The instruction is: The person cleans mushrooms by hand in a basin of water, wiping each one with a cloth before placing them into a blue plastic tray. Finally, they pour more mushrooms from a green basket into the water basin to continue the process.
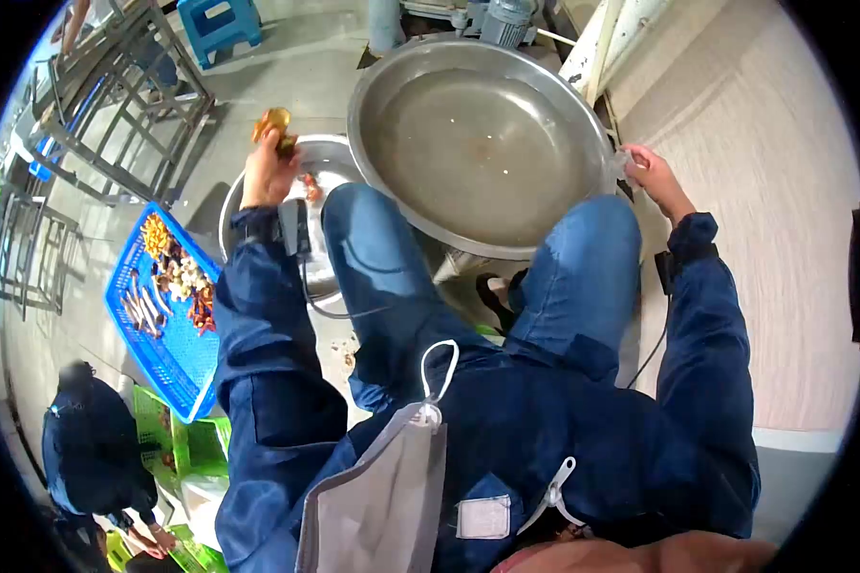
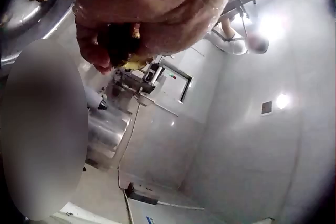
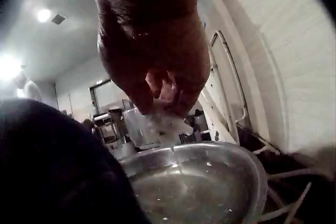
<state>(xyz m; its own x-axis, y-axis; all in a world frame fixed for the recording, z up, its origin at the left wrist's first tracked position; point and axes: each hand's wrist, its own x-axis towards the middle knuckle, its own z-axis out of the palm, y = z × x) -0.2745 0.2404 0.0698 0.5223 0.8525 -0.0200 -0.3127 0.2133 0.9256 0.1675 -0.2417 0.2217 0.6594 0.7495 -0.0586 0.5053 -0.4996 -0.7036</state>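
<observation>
Two grips: left hand [image 1: 271, 174] holds amber piece [image 1: 273, 121], right hand [image 1: 657, 180] pinches translucent scrap [image 3: 167, 128]. Scrap likely soft, slippery; pinch its top.

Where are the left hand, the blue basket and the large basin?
Left hand [image 1: 270, 174], head view: middle of the hand.
Blue basket [image 1: 183, 358], head view: bare bottom.
Large basin [image 1: 449, 57], head view: far inner wall.

A basin [image 1: 468, 55] of water [image 1: 468, 167] stands upper centre, a person's right hand [image 1: 657, 181] at its right rim; a second basin [image 1: 339, 172] sits to its left, near the left hand [image 1: 269, 177]. Farther left lies a basket [image 1: 193, 365] of food pieces [image 1: 179, 275], crates [image 1: 201, 444] lower left.
</observation>
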